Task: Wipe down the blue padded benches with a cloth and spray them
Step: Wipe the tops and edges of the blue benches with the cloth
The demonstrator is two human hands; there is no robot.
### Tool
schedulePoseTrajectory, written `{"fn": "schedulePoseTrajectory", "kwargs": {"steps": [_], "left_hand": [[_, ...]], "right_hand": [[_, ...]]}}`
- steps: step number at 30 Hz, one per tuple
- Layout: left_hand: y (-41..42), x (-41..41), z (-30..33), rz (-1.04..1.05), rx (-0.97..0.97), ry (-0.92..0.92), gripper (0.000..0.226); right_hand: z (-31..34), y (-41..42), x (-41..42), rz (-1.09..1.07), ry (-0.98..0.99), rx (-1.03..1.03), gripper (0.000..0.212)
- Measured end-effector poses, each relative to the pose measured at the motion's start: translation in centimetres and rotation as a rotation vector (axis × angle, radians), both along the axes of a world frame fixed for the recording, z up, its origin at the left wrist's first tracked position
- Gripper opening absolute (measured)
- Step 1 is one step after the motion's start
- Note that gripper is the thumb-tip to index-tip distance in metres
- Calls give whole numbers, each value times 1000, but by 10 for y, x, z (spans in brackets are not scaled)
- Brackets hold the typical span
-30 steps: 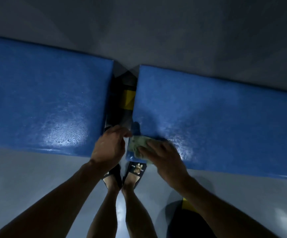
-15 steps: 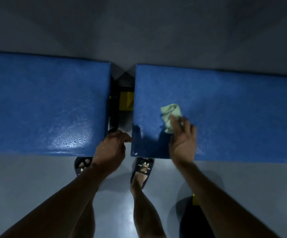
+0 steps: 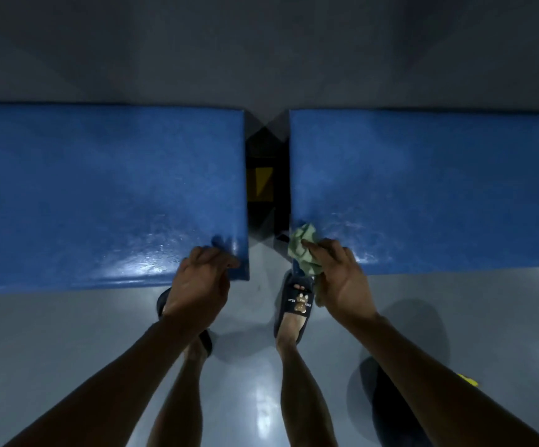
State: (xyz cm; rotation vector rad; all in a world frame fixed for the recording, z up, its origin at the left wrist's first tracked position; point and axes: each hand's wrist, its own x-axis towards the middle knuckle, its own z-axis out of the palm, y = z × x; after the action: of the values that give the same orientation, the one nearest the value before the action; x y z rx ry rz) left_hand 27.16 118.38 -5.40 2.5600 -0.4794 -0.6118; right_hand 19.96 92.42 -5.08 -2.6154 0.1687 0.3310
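Two blue padded benches lie side by side, the left bench (image 3: 100,195) and the right bench (image 3: 439,188), with a dark gap between them. My right hand (image 3: 342,279) grips a crumpled pale green cloth (image 3: 303,250) at the near left corner of the right bench, and the cloth hangs over its front edge. My left hand (image 3: 200,279) rests with curled fingers on the near right corner of the left bench. Nothing shows inside it. Wet streaks shine on both pads near the front edges. No spray bottle is in view.
A yellow and black part (image 3: 263,185) shows low in the gap between the benches. My feet in dark slippers (image 3: 297,304) stand on the glossy grey floor (image 3: 52,350) right in front of the gap. A grey wall runs behind the benches.
My right hand has pulled the cloth back from the middle of the right pad to its near left corner. My left hand stays at the left bench's corner. The view has shifted.
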Motion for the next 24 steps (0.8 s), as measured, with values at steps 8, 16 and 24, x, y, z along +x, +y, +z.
{"fn": "schedulePoseTrajectory", "kwargs": {"steps": [8, 16, 24], "left_hand": [[111, 22, 10, -55, 190, -48, 77], [171, 55, -4, -177, 373, -74, 107], [175, 60, -10, -169, 337, -151, 105]], "right_hand": [[-10, 107, 12, -469, 52, 267, 52], [-30, 151, 31, -737, 145, 303, 38], [-30, 175, 32, -744, 47, 147, 37]]}}
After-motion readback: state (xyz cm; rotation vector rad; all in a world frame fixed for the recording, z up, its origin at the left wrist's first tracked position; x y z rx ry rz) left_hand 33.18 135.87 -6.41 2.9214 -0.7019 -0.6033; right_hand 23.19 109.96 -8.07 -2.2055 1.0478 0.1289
